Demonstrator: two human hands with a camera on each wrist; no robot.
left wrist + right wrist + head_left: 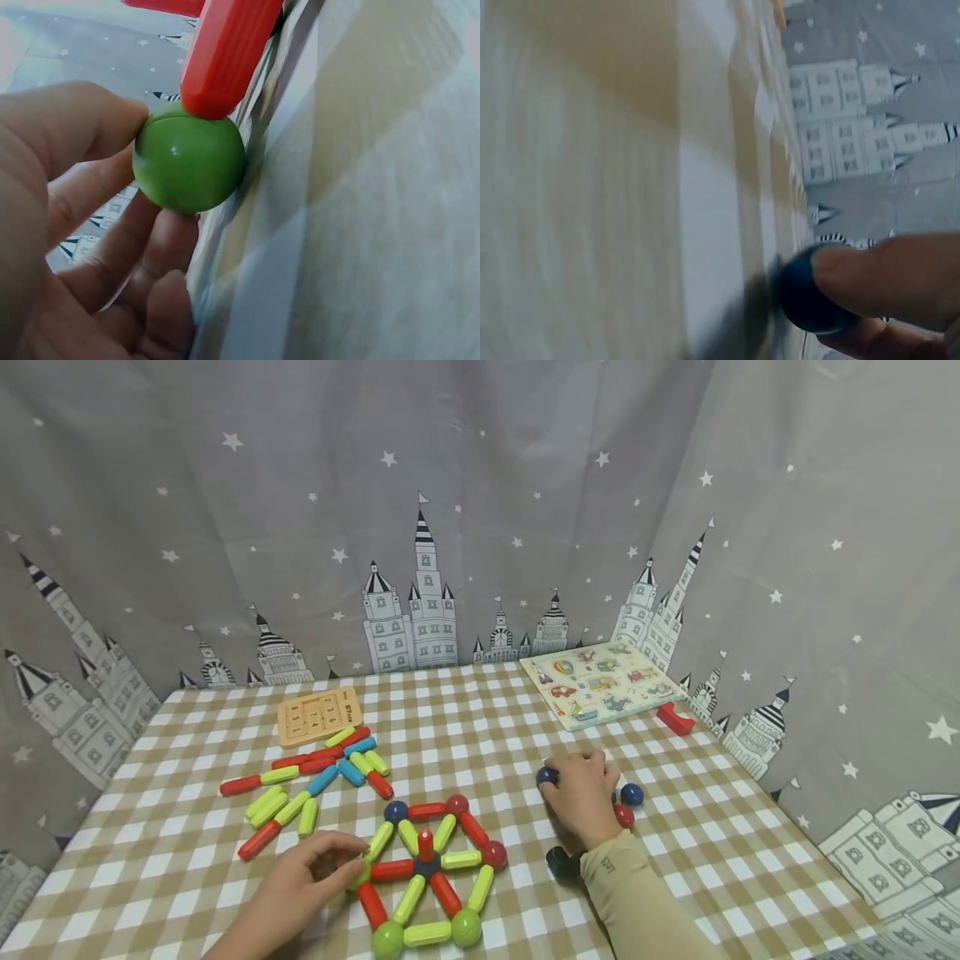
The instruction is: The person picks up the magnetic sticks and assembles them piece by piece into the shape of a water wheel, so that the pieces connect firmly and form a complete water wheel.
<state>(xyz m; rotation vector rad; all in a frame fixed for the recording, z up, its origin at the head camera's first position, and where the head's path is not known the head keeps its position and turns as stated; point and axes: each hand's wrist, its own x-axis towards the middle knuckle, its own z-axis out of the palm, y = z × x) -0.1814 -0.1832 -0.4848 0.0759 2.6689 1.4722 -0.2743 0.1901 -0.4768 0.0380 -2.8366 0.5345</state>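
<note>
Steadiness looks like the chief need here: your left grip (307, 877) pinches the glossy green plastic ball (187, 161) at the left corner of a flat six-sided frame (427, 932) of red and yellow-green plastic rods, so bear on it lightly, since a sideways tug could part it from the ridged red plastic rod (225, 64) that meets it. Your right grip (583, 793) holds a shiny dark-blue plastic ball (547, 774) between thumb and finger; whether that ball touches the checked, cloth-covered worktop (480, 727) you cannot tell from these views. Raise it straight up rather than sweeping low, because a loose red plastic ball (623, 815) and a loose blue plastic ball (632, 794) sit just beside your right grip and could roll. Leave one side of the dark-blue ball free of fingertips, so a rod end could meet it cleanly. As for places, the green ball lies right at your left grip's fingertips, while the dark-blue ball sits at the left side of your right grip, well apart from the frame; the upright red plastic rod (425, 843) at the frame's middle stands left and nearer, so give it room.
</note>
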